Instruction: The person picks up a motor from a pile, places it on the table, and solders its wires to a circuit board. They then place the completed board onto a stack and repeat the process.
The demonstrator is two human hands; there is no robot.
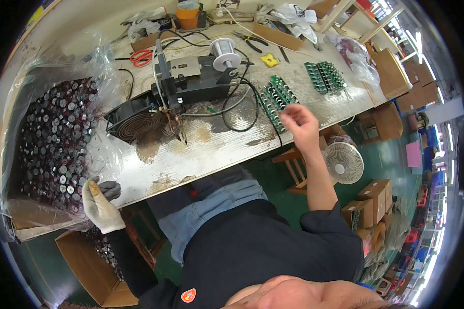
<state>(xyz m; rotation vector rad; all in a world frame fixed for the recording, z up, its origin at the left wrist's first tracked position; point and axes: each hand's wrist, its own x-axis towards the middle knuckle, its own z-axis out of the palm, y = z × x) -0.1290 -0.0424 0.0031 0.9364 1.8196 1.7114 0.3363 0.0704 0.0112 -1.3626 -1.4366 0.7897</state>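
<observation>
My left hand point(102, 208), in a pale glove with grey fingers, is at the table's front edge beside a pile of small round metal parts with thin wires point(62, 139). Its fingers are slightly bent and apart, and I see nothing in them. My bare right hand point(303, 127) is over the near right edge of a panel of green circuit boards point(273, 98). Thumb and fingers are drawn together in a pinch; whatever is between them is hidden. Between my hands stands a soldering machine point(178, 85) with a spool of solder wire point(225, 54) and a downward-pointing tip point(183, 136).
A second group of green boards point(325, 77) lies farther right. Red-handled scissors point(141, 58), pliers point(251, 41), a yellow sponge point(269, 60) and loose cables point(242, 123) are on the table point(206, 159). Clear plastic lines the left box. A white fan point(344, 162) stands right of my forearm.
</observation>
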